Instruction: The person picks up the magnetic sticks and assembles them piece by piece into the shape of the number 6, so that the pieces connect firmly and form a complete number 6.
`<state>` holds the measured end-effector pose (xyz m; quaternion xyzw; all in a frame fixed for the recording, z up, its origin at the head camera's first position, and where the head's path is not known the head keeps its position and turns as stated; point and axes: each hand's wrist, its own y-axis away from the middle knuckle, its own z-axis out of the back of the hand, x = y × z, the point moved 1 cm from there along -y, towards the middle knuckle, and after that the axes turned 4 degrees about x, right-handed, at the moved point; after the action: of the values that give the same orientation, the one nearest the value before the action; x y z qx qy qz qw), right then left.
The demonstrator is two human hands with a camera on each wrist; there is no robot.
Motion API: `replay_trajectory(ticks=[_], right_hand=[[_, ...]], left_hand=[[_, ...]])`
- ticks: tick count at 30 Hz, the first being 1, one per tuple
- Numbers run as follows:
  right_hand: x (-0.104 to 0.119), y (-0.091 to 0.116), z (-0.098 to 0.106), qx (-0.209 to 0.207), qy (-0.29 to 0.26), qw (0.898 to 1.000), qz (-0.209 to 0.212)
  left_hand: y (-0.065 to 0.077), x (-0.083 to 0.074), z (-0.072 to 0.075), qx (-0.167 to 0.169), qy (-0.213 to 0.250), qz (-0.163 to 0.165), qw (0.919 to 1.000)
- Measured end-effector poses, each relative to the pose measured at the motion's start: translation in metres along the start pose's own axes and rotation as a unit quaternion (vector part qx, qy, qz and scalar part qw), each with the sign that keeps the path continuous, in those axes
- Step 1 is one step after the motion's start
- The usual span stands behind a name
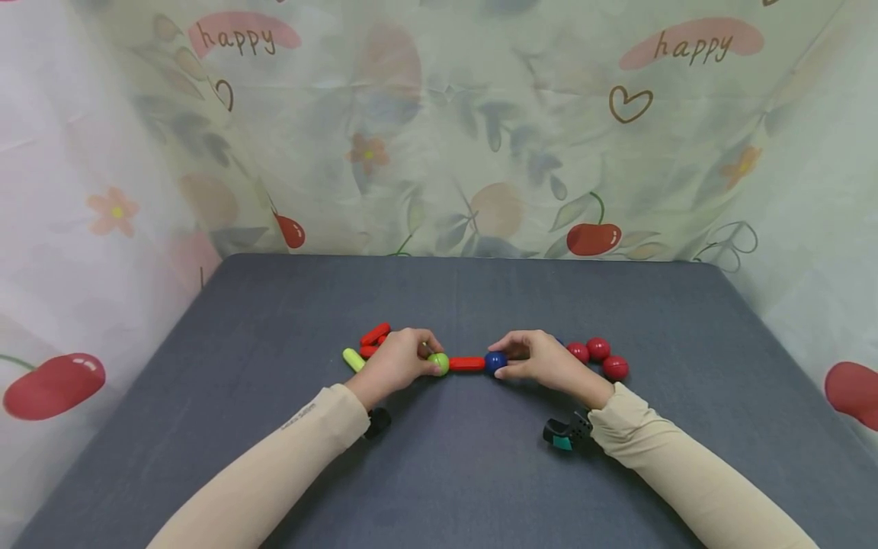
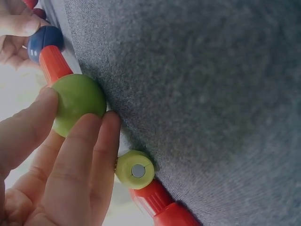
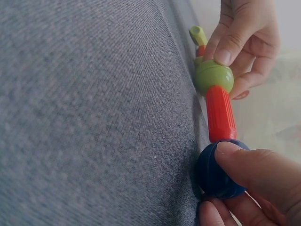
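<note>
So, red stick looks joined mid-tabletop: your left grip pinches green ball at its 9 o'clock, right grip blue ball at 3. Spare sticks, red balls likely remaining.

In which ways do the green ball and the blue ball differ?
The green ball is light yellowish-green, the blue ball dark blue. The left hand pinches the green ball, the right hand the blue ball. The green ball sits at the left end of the red rod, the blue ball at its right end. Both are round.
</note>
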<state>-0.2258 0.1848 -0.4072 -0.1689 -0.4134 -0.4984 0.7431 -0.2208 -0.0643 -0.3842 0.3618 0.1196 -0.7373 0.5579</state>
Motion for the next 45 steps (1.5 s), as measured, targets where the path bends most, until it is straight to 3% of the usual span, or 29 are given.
replay_trajectory(ticks=[25, 29, 35, 40, 45], right_hand=[[-0.002, -0.003, -0.004, -0.001, -0.005, 1.0, -0.004], [-0.001, -0.003, -0.003, 0.0, -0.002, 1.0, -0.004], [-0.001, -0.002, -0.002, 0.001, -0.001, 1.0, -0.005], [-0.002, -0.002, -0.001, 0.003, -0.003, 1.0, 0.0], [0.001, 0.001, 0.0, 0.003, -0.003, 1.0, -0.002]], left_hand=[[0.003, 0.002, 0.006, -0.014, -0.007, -0.015, 0.9998], [0.009, 0.001, 0.022, -0.012, 0.018, -0.011, 0.9997], [0.019, 0.007, 0.06, -0.021, 0.039, -0.005, 0.999], [0.022, 0.03, 0.084, -0.017, 0.041, 0.008, 0.999], [0.024, 0.058, 0.095, -0.001, 0.024, 0.009, 0.9997]])
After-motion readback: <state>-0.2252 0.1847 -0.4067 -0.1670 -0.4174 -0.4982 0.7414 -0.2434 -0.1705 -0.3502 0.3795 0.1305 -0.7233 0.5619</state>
